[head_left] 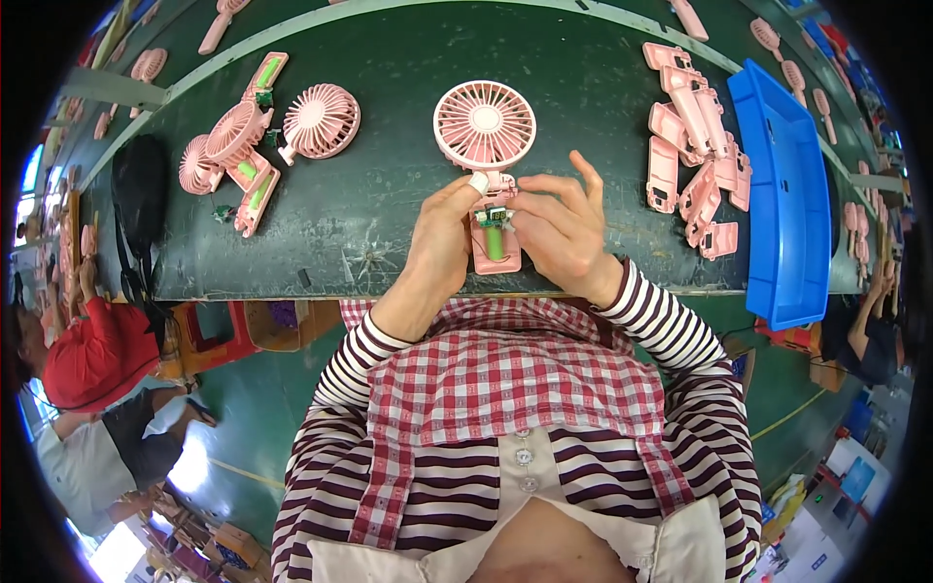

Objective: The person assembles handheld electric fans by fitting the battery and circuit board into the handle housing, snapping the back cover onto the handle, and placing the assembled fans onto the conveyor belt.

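A pink handheld fan (484,124) lies on the dark green table in front of me, its round grille pointing away. Its handle shell (498,260) is uncovered, showing a green battery (494,243) and a small circuit board (494,217) with thin wires. My left hand (439,238) is closed on the handle's left side, with a white covering on one fingertip near the fan's neck. Closed at the right edge of the board is my right hand (562,233), one finger raised; what its fingertips pinch is hidden.
Several part-built pink fans (233,136) lie at the left, a loose fan head (321,120) among them. At the right are piled pink handle shells (695,146) beside a blue tray (785,204). A black bag (141,204) hangs at the left edge. Other people sit on both sides.
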`<state>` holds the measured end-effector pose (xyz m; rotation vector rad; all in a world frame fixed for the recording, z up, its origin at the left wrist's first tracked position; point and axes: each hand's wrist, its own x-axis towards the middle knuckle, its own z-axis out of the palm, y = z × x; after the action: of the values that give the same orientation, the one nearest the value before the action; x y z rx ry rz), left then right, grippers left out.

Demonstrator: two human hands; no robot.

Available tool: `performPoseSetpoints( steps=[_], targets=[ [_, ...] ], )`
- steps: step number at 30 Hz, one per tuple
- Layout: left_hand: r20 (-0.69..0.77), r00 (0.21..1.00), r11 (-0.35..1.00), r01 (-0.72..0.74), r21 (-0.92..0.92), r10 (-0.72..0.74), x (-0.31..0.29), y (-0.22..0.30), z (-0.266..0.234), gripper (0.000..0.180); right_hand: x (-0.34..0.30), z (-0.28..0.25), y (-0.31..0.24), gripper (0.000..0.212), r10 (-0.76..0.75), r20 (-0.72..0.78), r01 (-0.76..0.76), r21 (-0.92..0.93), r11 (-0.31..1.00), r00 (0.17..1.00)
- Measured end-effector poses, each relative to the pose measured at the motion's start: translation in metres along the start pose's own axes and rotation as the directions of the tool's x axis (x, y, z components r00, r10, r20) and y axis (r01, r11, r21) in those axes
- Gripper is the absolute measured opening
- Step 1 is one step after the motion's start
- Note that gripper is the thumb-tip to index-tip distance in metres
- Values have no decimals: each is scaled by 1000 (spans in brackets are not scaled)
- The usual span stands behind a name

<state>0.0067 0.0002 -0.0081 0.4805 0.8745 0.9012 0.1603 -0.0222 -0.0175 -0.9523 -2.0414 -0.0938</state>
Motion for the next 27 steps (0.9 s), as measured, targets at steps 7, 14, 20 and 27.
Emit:
performPoseSetpoints(
  steps=[7,14,20,27],
  targets=[
    [-8,998,999,54,-4,-54,-3,0,0,25,4,0,3,17,127,110,-139,118,983,986],
    [-20,992,989,126,-75,-128,-4,8,-1,28,21,-7,10,12,201,226,-263,296,918,953],
    [37,988,980,153,-126,-150,0,6,-6,30,23,-6,16,13,194,252,-272,323,907,948],
    [101,981,973,179,-145,-165,1,6,-8,31,22,-7,14,13,200,272,-288,338,896,941]
  ],
)
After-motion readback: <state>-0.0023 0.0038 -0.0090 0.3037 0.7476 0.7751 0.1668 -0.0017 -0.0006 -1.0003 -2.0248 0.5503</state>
